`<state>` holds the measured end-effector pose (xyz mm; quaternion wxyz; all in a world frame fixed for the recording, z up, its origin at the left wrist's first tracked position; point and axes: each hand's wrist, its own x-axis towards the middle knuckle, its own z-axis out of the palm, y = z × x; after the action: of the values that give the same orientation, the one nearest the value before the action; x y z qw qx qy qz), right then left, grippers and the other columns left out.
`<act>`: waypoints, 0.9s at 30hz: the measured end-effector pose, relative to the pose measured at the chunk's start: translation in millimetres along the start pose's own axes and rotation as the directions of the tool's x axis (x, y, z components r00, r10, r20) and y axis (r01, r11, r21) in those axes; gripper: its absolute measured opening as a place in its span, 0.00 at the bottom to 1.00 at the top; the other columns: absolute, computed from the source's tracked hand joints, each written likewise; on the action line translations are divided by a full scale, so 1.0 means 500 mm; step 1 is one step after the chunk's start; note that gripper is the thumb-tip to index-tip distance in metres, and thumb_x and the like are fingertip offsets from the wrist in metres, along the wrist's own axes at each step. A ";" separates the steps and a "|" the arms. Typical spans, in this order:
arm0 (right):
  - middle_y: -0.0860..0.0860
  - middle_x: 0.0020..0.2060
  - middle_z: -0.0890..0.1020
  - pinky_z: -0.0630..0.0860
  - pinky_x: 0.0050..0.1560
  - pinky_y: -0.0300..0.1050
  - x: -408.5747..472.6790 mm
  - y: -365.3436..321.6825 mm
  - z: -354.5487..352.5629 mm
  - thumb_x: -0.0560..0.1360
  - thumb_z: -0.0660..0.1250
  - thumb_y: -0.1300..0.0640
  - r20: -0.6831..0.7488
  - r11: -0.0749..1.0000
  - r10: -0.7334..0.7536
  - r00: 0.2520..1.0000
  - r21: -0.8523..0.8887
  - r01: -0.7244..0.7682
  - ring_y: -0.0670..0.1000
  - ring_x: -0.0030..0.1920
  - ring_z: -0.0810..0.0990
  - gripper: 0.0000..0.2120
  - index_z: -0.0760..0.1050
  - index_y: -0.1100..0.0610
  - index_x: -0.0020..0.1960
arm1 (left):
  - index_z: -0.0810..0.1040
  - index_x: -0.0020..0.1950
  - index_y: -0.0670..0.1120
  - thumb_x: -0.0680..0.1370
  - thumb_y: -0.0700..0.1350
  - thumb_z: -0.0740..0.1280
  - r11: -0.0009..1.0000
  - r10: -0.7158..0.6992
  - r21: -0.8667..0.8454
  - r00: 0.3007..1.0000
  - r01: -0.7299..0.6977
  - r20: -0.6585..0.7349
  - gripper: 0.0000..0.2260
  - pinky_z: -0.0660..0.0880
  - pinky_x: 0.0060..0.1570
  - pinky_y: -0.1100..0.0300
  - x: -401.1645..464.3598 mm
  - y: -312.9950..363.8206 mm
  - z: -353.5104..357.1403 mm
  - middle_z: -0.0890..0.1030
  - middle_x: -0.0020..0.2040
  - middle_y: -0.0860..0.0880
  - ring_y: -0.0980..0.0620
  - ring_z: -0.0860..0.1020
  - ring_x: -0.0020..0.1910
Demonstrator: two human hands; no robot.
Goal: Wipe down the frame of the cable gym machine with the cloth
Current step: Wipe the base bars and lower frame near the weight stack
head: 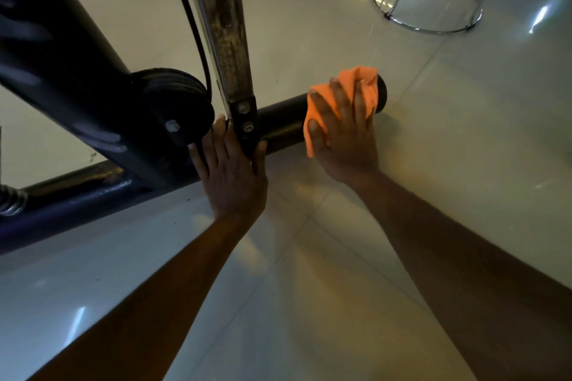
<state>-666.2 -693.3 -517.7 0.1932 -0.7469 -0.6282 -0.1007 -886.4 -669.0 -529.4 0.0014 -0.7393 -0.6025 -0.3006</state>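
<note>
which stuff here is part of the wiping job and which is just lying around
In the job: orange cloth, black base tube, right hand pressing the cloth, left hand resting on the frame.

Lying about: chrome stool base, tiled floor.

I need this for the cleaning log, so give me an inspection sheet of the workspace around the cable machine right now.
Surface: glossy tiled floor, reflections.
Job's things: orange cloth over the end of the black base tube, which looks scuffed.
Clutter: nothing seen.
Grippers: right hand presses the cloth onto the tube; left hand rests on the tube at the bolted bracket.
Cables: black cable runs down to the pulley.
Surroundings: chrome stool base beyond.
</note>
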 end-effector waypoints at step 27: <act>0.55 0.87 0.57 0.58 0.79 0.75 -0.014 -0.037 -0.010 0.88 0.59 0.45 0.045 0.979 -0.203 0.978 -0.017 0.204 0.65 0.88 0.43 0.29 0.62 0.52 0.87 | 0.65 0.83 0.43 0.87 0.58 0.63 0.998 0.019 -0.061 1.000 -0.018 0.021 0.29 0.48 0.84 0.43 0.002 -0.014 -0.017 0.70 0.81 0.44 0.44 0.61 0.84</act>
<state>-684.8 -699.1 -512.6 0.1604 -0.6828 -0.7041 -0.1106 -896.4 -669.2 -524.3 -0.0250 -0.7479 -0.5861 -0.3107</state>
